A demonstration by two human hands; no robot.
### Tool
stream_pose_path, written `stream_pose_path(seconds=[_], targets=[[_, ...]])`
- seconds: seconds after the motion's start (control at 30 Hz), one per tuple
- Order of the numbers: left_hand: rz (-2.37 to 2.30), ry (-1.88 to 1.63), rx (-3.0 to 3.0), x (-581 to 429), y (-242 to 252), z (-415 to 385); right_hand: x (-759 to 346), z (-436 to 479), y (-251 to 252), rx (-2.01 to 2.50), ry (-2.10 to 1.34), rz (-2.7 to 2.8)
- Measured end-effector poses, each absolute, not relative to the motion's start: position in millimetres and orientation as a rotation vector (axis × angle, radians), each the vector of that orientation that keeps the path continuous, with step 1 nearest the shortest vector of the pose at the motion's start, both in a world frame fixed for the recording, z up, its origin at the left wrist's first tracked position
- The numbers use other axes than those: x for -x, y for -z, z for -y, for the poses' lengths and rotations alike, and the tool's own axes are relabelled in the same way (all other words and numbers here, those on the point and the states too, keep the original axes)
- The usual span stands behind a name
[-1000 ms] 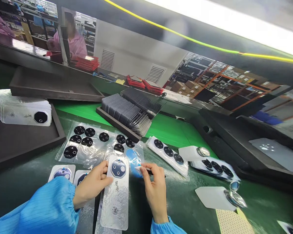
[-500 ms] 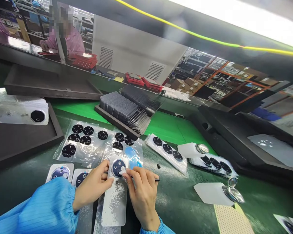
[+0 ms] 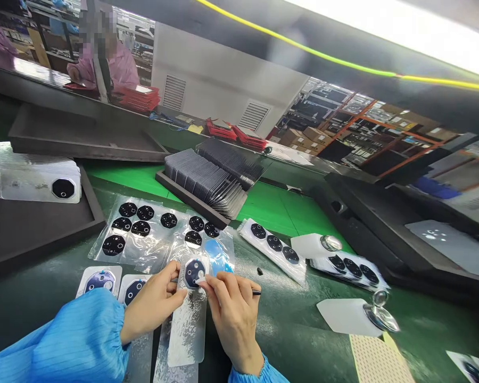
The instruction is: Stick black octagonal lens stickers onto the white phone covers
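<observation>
On green table, left hand clamping glossy panel, right hand pinching slim stick

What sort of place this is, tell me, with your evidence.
Probably a factory assembly room: a silvery rectangular plate in the bare left hand, clear plastic sheets bearing black octagonal pieces, and, beyond, a person in pink clothing near stacked flat red objects.

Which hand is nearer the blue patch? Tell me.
Right: the right hand is just on the near side of the blue patch; the left hand is farther off to the left.
</observation>
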State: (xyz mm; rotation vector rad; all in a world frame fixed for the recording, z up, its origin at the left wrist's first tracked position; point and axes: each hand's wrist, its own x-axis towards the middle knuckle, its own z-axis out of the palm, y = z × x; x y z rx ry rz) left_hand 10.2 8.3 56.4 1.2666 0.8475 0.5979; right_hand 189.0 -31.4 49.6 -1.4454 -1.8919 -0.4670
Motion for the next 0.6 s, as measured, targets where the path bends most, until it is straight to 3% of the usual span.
stream_pose_path(seconds=[0.6], targets=[[-0.897, -0.605, -1.208, -9.3, -42.0, -10.0, -191.0, 30.9, -47.8, 1.401, 0.472, 1.916]])
